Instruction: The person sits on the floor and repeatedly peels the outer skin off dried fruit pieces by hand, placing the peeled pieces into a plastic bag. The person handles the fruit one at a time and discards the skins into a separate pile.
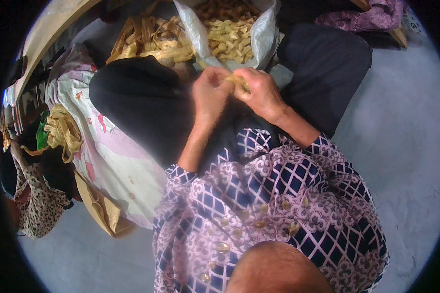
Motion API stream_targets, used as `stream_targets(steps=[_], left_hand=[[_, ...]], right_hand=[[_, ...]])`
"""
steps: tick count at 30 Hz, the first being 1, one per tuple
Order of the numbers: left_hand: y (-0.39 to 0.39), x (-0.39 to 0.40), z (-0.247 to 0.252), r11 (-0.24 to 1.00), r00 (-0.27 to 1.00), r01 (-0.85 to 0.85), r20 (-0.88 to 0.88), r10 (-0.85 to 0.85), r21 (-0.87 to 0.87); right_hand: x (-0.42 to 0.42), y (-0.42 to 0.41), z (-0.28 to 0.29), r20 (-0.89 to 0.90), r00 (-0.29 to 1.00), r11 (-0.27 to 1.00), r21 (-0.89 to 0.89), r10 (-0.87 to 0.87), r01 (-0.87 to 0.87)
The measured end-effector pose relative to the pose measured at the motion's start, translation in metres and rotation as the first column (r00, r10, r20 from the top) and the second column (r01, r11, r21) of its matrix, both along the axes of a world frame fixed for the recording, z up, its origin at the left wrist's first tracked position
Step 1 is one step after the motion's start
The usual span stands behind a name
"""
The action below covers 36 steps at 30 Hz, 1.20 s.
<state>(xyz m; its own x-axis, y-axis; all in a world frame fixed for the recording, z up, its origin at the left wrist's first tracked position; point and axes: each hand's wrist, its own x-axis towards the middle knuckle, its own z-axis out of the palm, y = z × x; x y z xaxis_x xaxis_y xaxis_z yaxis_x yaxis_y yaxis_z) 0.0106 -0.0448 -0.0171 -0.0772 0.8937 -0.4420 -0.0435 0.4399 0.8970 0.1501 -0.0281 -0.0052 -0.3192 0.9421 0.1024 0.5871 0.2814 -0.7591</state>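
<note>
Between my two hands, above my lap, is a small yellowish folded strip [238, 81] that looks like dried plant leaf. My left hand [213, 91] pinches its left end between thumb and fingers. Around its right part curl the fingers of my right hand [258, 93]. Just beyond my hands stands an open white woven plastic sack [266, 34] holding many small folded yellowish pieces [229, 40]. Left of the sack lies a pile of long tan and yellow strips [157, 44].
A printed pale cloth [121, 175] lies at my left, with a bundle of tan strips [64, 128] by its far edge. Brown paper or card [99, 205] rests on the grey floor [399, 121]. Purple patterned fabric [370, 18] is at the upper right, a leopard-print cloth [40, 205] at the far left.
</note>
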Motion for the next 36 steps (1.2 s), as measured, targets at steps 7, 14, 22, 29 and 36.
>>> stream_targets(steps=[7,14,22,29,36], left_hand=[[0.000,0.010,0.003,0.990,0.928,0.063,-0.373,-0.011,0.128],[-0.008,0.012,-0.002,0.999,0.978,0.046,-0.206,-0.039,0.030],[-0.006,0.014,0.015,0.999,0.964,0.014,-0.264,-0.003,0.038],[-0.011,0.010,0.011,0.999,0.999,-0.045,-0.012,0.045,-0.021],[-0.020,-0.010,-0.007,0.989,0.987,-0.125,-0.111,0.116,-0.074]], right_hand=[[0.001,0.002,-0.001,-0.135,0.977,0.980,-0.130,-0.166,0.148],[0.008,0.004,-0.015,-0.415,0.877,0.900,-0.434,-0.242,0.043],[0.003,0.003,-0.011,-0.609,0.698,0.785,-0.610,-0.377,-0.107],[0.011,-0.001,-0.017,-0.623,0.631,0.642,-0.726,-0.462,-0.247],[0.004,-0.009,-0.014,-0.714,0.648,0.624,-0.639,-0.263,-0.450]])
